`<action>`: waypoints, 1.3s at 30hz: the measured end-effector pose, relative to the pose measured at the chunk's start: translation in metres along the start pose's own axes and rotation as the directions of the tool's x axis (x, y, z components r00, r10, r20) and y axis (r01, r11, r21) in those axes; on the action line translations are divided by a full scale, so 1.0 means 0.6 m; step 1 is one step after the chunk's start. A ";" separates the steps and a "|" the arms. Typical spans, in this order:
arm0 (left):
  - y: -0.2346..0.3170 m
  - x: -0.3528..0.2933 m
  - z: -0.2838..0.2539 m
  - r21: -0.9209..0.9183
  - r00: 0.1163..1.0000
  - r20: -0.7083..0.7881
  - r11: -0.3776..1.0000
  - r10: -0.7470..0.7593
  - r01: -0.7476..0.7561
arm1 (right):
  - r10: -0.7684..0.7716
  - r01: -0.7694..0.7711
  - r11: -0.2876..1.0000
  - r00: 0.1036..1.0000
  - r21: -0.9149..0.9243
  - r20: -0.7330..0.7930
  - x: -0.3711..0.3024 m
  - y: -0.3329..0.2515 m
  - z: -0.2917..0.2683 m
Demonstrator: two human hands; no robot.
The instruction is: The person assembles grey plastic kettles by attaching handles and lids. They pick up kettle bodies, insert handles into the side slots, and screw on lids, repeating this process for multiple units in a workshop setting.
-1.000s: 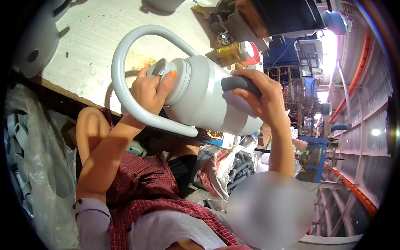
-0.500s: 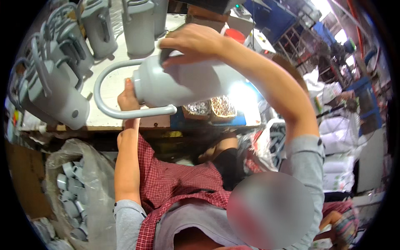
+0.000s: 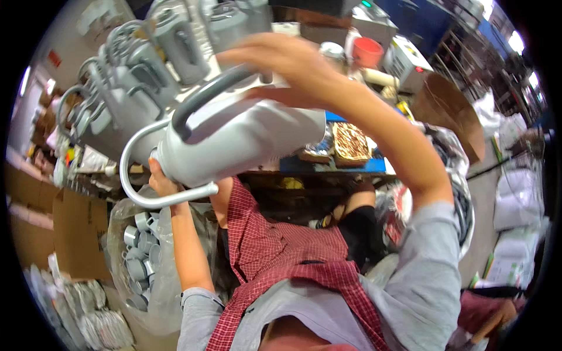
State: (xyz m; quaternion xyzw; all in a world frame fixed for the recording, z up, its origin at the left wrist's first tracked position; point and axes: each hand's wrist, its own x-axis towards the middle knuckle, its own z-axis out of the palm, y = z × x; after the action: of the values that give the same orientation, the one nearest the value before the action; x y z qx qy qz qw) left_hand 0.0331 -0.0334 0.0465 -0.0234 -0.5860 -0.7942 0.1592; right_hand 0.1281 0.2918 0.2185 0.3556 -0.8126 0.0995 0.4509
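Observation:
A grey plastic jug (image 3: 234,143) lies on its side in the air above the bench's front edge, its lidded end to the left. My left hand (image 3: 164,180) grips it at that end, partly hidden behind a pale grey loop handle (image 3: 125,164) that swings round the end. Along its upper side runs a darker grey side handle (image 3: 202,99). Over the far end of this handle hovers my right hand (image 3: 287,64), blurred, with fingers stretched and thumb apart; whether it touches the handle is unclear.
Several similar grey jugs (image 3: 178,47) stand at the back left. Right of the jug are boxes of small metal parts (image 3: 351,143), with a red cup (image 3: 367,52) behind. Below left sits a plastic bag (image 3: 175,281) of grey cups. A brown carton (image 3: 451,111) stands at the right.
The jug has tilted and moved left and down in view, and its side handle has turned into sight. My right hand has opened from its grip on it. The view has shifted.

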 end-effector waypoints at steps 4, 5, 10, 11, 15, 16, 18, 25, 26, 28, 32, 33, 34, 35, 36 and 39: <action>0.049 0.002 -0.096 -0.127 1.000 -0.024 0.992 -0.001 -0.002 | 0.527 -0.482 0.849 0.742 -0.216 0.415 -0.267 -0.055 -0.106; 0.048 0.003 -0.108 -0.139 0.999 -0.035 0.990 0.001 -0.005 | 0.653 -0.486 0.756 0.506 -0.439 0.563 -0.358 -0.057 -0.113; 0.048 -0.027 -0.152 -0.100 0.993 -0.113 0.993 0.044 -0.056 | 0.834 -0.644 0.548 0.370 -0.534 0.409 -0.540 -0.042 -0.018; 0.048 -0.034 -0.144 -0.095 0.992 -0.117 0.993 0.055 -0.066 | 0.859 -0.645 0.508 0.330 -0.570 0.393 -0.544 -0.043 -0.008; 0.047 -0.041 -0.133 -0.069 0.987 -0.134 0.993 0.085 -0.095 | 0.734 -0.527 0.668 0.585 -0.526 0.345 -0.524 -0.047 -0.015; 0.046 -0.039 -0.129 -0.061 0.986 -0.139 0.993 0.093 -0.102 | 0.756 -0.552 0.641 0.576 -0.533 0.311 -0.522 -0.047 -0.012; 0.042 -0.038 -0.117 -0.050 0.984 -0.143 0.992 0.104 -0.112 | 0.835 -0.689 0.547 0.492 -0.475 0.248 -0.518 -0.054 -0.011; 0.018 -0.027 -0.125 0.016 0.967 -0.218 0.991 0.133 -0.132 | 0.835 -0.838 0.531 0.543 0.127 0.087 -0.328 -0.097 -0.026; 0.014 -0.023 -0.123 0.013 0.967 -0.217 0.991 0.134 -0.135 | 0.753 -0.758 0.639 0.651 0.126 0.097 -0.292 -0.075 -0.027; 0.010 -0.020 -0.120 0.012 0.966 -0.220 0.991 0.133 -0.134 | 0.695 -0.713 0.672 0.701 0.201 0.162 -0.227 -0.036 -0.020; 0.005 -0.009 -0.107 -0.006 0.970 -0.204 0.991 0.132 -0.136 | 0.650 -0.693 0.693 0.720 0.199 0.244 -0.166 0.042 0.022; 0.002 -0.008 -0.104 -0.013 0.972 -0.198 0.991 0.127 -0.132 | 0.635 -0.698 0.691 0.710 0.186 0.306 -0.165 0.054 0.025; 0.003 -0.009 -0.109 -0.013 0.973 -0.195 0.991 0.127 -0.132 | 0.611 -0.700 0.690 0.700 0.184 0.370 -0.166 0.064 0.035; 0.003 -0.007 -0.111 -0.013 0.973 -0.194 0.991 0.129 -0.134 | 0.584 -0.701 0.690 0.687 0.182 0.433 -0.168 0.072 0.044; 0.001 -0.008 -0.111 -0.016 0.974 -0.188 0.991 0.127 -0.132 | 0.548 -0.662 0.729 0.717 0.173 0.431 -0.175 0.081 0.052; 0.002 -0.006 -0.114 -0.015 0.980 -0.155 0.992 0.121 -0.125 | 0.610 -0.771 0.604 0.611 0.203 0.505 -0.164 0.080 0.048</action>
State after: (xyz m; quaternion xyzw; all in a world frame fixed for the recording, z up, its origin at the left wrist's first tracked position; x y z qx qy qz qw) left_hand 0.0473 -0.0970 0.0251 -0.0003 -0.5595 -0.7894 0.2526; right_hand 0.1105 0.3606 0.1304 0.1015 -0.9185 0.3620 0.1225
